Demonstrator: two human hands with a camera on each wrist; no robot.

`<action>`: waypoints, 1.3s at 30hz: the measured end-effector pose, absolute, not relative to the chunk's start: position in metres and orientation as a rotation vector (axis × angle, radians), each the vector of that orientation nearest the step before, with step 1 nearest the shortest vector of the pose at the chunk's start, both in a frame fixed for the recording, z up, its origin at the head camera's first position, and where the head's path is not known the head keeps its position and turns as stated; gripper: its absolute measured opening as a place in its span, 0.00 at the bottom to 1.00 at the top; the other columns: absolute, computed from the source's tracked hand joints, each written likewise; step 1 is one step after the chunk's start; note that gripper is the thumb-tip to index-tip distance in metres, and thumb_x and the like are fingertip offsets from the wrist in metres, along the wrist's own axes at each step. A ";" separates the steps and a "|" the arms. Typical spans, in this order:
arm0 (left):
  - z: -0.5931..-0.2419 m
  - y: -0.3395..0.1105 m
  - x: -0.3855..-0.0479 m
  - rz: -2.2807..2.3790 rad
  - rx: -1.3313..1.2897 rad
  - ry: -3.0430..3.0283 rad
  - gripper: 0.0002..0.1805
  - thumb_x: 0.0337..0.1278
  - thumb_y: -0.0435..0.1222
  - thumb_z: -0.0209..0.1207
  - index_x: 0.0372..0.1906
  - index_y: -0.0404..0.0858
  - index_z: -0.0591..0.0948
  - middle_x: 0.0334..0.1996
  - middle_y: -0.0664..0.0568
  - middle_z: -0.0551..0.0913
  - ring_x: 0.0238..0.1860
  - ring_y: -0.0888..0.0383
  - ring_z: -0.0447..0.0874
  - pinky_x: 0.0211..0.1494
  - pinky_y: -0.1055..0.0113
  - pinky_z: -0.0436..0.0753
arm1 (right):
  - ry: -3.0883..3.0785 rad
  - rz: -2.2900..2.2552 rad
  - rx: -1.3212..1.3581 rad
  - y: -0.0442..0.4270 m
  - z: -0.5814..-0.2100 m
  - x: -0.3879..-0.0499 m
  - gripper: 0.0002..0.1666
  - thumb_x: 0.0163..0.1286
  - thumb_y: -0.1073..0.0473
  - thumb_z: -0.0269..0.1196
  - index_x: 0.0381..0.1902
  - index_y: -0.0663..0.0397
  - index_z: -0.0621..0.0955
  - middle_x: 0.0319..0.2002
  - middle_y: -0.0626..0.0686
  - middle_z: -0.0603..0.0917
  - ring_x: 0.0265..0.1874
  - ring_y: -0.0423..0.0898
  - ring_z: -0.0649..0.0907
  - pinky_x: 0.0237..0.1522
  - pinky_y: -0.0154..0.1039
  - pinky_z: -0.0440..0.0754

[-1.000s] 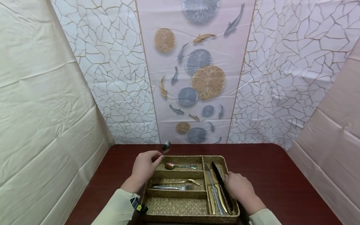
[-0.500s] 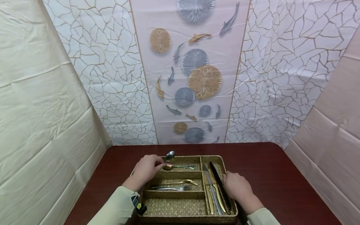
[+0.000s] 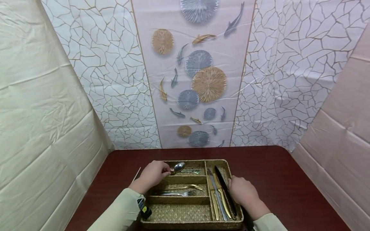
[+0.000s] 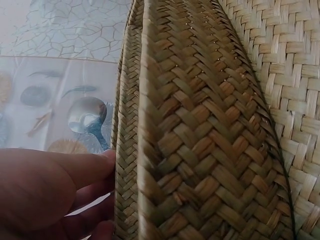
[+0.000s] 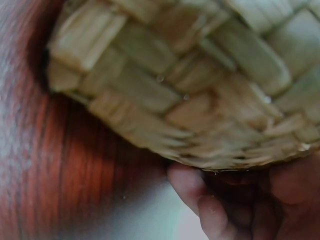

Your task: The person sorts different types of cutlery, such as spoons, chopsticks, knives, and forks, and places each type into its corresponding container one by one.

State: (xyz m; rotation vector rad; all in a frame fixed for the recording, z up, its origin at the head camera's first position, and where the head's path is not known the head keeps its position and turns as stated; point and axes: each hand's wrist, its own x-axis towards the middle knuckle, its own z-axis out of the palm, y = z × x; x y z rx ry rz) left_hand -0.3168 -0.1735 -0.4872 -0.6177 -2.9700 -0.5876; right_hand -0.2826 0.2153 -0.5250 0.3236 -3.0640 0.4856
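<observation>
My left hand (image 3: 154,175) pinches a silver spoon (image 3: 179,166) above the far left compartment of a woven cutlery tray (image 3: 182,212). The spoon's bowl points right; its handle is hidden by the fingers. Beneath it lies another spoon, with only its ornate handle (image 3: 194,171) showing. In the left wrist view the spoon bowl (image 4: 87,116) stands out beyond the thumb, beside the woven wall. My right hand (image 3: 244,194) grips the tray's right side. Seen from the right wrist, its fingers (image 5: 187,185) curl at the tray's lower edge.
The middle compartment holds a silver fork (image 3: 179,193) and a gold utensil (image 3: 188,187). Several knives, including a black one (image 3: 225,191), lie lengthwise in the right compartment. A thin pale stick-like thing (image 3: 136,175) shows left of my left hand on the dark red table (image 3: 268,166).
My left hand has lowered the silver spoon from above the tray's far left corner to over the far compartment, its bowl swinging right and down. My right hand keeps its hold.
</observation>
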 end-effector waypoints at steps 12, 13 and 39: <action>-0.488 -0.172 -0.317 -0.564 -0.607 -2.994 0.03 0.72 0.37 0.73 0.39 0.46 0.93 0.33 0.62 0.89 0.33 0.63 0.86 0.38 0.59 0.87 | -3.066 0.490 0.339 0.214 -0.525 -0.282 0.22 0.88 0.58 0.54 0.55 0.74 0.85 0.42 0.67 0.89 0.32 0.64 0.89 0.36 0.63 0.88; -0.488 -0.172 -0.316 -0.562 -0.605 -2.994 0.03 0.72 0.36 0.73 0.39 0.46 0.93 0.33 0.61 0.89 0.33 0.63 0.86 0.38 0.59 0.87 | -3.067 0.489 0.340 0.214 -0.524 -0.282 0.22 0.88 0.58 0.54 0.56 0.75 0.84 0.42 0.68 0.89 0.33 0.64 0.89 0.36 0.63 0.88; -0.477 -0.194 -0.299 -0.680 -0.371 -2.894 0.05 0.76 0.38 0.70 0.42 0.45 0.94 0.30 0.64 0.85 0.25 0.66 0.77 0.31 0.62 0.80 | -3.106 0.488 0.319 0.214 -0.522 -0.284 0.27 0.88 0.57 0.52 0.64 0.79 0.81 0.55 0.74 0.87 0.43 0.70 0.89 0.45 0.67 0.87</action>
